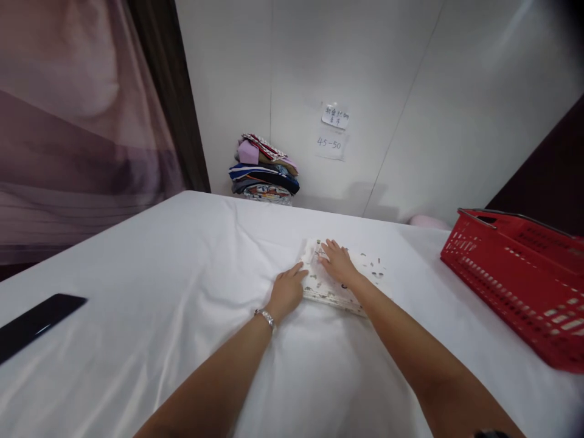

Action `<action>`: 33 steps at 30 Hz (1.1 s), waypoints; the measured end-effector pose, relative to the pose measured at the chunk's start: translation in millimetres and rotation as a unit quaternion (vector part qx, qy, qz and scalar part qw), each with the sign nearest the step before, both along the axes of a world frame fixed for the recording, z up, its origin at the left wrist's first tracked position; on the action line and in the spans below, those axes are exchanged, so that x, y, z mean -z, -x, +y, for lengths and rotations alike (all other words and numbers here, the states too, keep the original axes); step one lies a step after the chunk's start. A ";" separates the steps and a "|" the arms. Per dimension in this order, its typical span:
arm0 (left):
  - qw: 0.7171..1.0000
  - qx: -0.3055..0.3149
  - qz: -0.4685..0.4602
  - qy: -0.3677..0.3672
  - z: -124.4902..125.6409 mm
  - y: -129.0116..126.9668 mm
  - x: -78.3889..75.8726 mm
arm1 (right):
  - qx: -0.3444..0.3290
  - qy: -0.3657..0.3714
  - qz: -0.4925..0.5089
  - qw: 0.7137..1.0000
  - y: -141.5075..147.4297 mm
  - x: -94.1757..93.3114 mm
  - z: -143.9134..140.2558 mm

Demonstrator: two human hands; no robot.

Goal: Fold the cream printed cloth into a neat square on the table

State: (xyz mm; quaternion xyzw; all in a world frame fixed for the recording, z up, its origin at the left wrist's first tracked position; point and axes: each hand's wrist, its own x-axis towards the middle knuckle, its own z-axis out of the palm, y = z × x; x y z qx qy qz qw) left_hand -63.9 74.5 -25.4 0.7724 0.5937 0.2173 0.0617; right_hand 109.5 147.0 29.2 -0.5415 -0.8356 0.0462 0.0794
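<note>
Now | left hand (287, 293) flat, open, at cloth (360, 274) edge | right hand (336, 261) flat, open, pressing cloth | basket (520, 280) well right

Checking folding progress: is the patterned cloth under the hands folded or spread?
Folded: the patterned cloth forms a compact layered rectangle under the left hand and right hand.

Red plastic basket (515, 274) at right, stack of folded clothes (264, 173) against wall, paper notes (334, 131), dark phone (34, 322) at left

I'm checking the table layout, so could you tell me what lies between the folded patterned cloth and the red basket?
In the head view, only bare white tablecloth lies between the folded patterned cloth and the red basket.
</note>
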 end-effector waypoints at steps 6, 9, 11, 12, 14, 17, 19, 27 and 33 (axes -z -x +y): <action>1.000 0.009 0.011 0.002 -0.1 0.8 1.8 | 0.000 0.041 -0.024 0.999 45.8 27.8 48.7; 1.000 0.007 0.008 0.011 0.2 0.8 1.8 | -0.008 0.055 -0.029 0.998 47.8 39.8 54.0; 1.000 0.005 0.007 0.015 0.0 0.3 1.0 | -0.011 0.060 -0.030 0.998 45.8 41.9 55.6; 1.000 0.004 0.007 0.017 -0.1 0.0 0.5 | -0.012 0.062 -0.031 0.998 45.1 41.6 56.4; 1.000 -0.001 0.006 0.020 -0.4 -0.6 -0.5 | -0.011 0.067 -0.031 0.997 45.1 40.2 57.7; 1.000 -0.004 0.006 0.020 -0.4 -1.4 -1.3 | -0.012 0.068 -0.028 0.997 50.0 39.9 58.2; 1.000 -0.006 0.008 0.021 -0.1 -1.7 -1.6 | -0.015 0.068 -0.026 0.997 55.0 41.0 58.0; 1.000 -0.007 0.005 0.026 0.3 -1.1 -3.3 | -0.014 0.064 -0.013 0.998 41.6 28.4 60.7; 0.999 -0.018 -0.008 0.044 0.2 -2.1 -5.5 | 0.073 0.032 -0.024 0.996 -15.8 34.4 56.7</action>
